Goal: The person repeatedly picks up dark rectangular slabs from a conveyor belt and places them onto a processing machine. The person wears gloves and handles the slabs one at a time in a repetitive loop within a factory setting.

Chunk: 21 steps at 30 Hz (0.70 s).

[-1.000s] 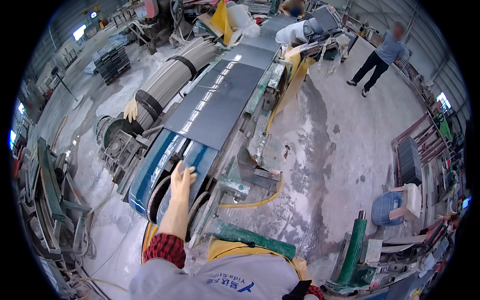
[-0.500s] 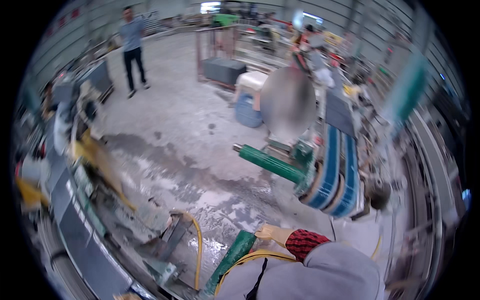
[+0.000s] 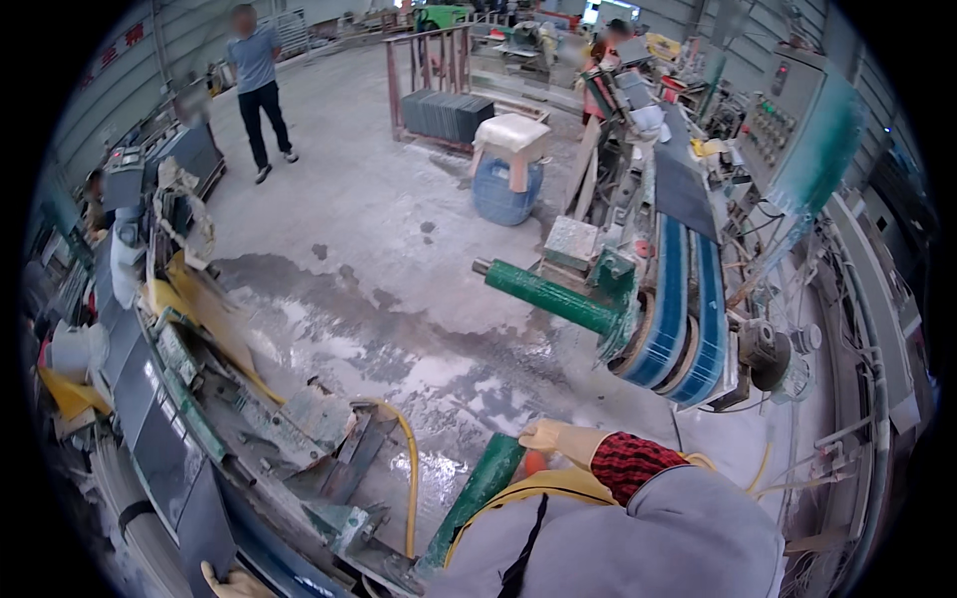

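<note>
Head | left hand [image 3: 237, 585] — slab [image 3: 207, 523] edge | right hand [image 3: 560, 440] — roller [image 3: 475, 498] | floor [image 3: 339, 199] beyond

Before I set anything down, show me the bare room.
Widest: the concrete floor between the standing person and the blue drum. Smaller: the near stretch of the blue belts, bordered by the dark slab farther along them. Crowded: lower left, where a green bracket and yellow hose lie between the left hand and the green cylinder beside the right hand.

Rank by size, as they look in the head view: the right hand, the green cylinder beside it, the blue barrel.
1. Green cylinder
2. Blue barrel, though farther from the camera
3. Right hand
</note>
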### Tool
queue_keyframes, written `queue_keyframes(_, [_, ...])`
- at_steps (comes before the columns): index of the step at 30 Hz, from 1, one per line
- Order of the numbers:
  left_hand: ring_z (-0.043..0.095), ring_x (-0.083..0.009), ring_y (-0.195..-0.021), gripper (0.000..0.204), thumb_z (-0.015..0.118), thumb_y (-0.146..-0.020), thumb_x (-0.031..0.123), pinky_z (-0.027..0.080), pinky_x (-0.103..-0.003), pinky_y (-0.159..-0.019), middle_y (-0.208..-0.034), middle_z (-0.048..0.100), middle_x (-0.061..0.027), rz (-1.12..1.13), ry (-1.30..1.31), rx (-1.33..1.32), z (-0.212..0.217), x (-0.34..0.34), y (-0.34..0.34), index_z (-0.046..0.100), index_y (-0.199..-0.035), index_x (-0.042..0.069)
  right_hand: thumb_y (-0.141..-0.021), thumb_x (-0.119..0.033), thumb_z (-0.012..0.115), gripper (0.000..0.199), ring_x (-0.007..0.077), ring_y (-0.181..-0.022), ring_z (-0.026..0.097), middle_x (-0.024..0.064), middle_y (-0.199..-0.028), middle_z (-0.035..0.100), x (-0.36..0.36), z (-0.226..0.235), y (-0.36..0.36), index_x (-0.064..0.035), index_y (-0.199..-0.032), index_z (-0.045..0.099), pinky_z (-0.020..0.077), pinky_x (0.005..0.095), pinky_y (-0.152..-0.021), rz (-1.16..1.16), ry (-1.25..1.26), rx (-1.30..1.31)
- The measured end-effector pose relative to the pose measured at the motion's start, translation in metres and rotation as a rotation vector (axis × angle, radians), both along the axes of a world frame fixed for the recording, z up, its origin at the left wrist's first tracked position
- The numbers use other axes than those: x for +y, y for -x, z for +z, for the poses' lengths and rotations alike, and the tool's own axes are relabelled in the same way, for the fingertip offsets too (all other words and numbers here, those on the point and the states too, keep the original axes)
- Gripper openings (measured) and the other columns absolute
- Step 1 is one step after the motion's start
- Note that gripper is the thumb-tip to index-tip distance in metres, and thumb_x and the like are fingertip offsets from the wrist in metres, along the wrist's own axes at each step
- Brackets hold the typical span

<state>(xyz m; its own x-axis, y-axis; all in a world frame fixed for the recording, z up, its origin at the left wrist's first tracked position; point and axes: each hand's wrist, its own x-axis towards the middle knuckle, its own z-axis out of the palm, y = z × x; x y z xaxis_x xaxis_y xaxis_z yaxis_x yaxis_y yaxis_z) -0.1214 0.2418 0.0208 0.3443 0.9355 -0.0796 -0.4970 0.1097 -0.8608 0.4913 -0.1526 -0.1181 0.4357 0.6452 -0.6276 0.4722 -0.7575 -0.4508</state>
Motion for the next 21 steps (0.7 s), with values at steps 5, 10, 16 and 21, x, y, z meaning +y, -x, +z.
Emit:
queue_keyframes(5, [0.039, -0.0271, -0.134, 0.050, 0.044, -0.094, 0.026, 0.024, -0.050, -0.114, -0.143, 0.047, -0.0114, 0.095, -0.106, 0.712, 0.039, -0.040, -0.043, 0.047, -0.138, 0.003, -0.088, -0.041, 0.053, 0.043, 0.0238, -0.097, 0.067, 0.0110, -0.106, 0.071, -0.018, -0.014, -0.021, -0.0161, -0.121, 0.067, 0.0512, 0.0360, -0.086, -0.100, -0.098, 0.086])
queue_keyframes(10, [0.042, -0.0285, -0.131, 0.052, 0.047, -0.091, 0.027, 0.029, -0.048, -0.111, -0.141, 0.049, -0.0126, 0.070, -0.184, 1.260, 0.082, -0.111, -0.119, 0.047, -0.137, 0.001, -0.088, -0.041, 0.050, 0.043, 0.0323, -0.103, 0.064, 0.0155, -0.109, 0.068, -0.018, 0.030, -0.027, -0.0143, -0.116, 0.067, 0.0492, 0.0389, -0.089, -0.029, -0.163, 0.019])
queue_keyframes(16, [0.048, -0.0307, -0.126, 0.056, 0.050, -0.087, 0.028, 0.037, -0.045, -0.107, -0.137, 0.052, -0.0144, -0.062, -0.308, 1.539, 0.105, -0.197, -0.221, 0.047, -0.136, -0.001, -0.093, -0.043, 0.050, 0.047, 0.0292, -0.110, 0.063, 0.0150, -0.120, 0.066, 0.035, 0.090, -0.005, -0.0124, -0.126, 0.063, 0.0477, 0.0386, -0.096, 0.086, -0.470, 0.244])
queue_keyframes(21, [0.052, -0.0324, -0.123, 0.059, 0.053, -0.084, 0.028, 0.043, -0.043, -0.104, -0.134, 0.054, -0.0159, -0.230, -0.509, 1.682, 0.119, -0.265, -0.326, 0.047, -0.134, -0.003, -0.096, -0.043, 0.058, 0.068, 0.0309, -0.128, 0.048, 0.0176, -0.141, 0.049, 0.013, 0.179, 0.006, -0.0046, -0.147, 0.037, 0.0406, 0.0419, -0.106, -0.193, -0.726, 1.412])
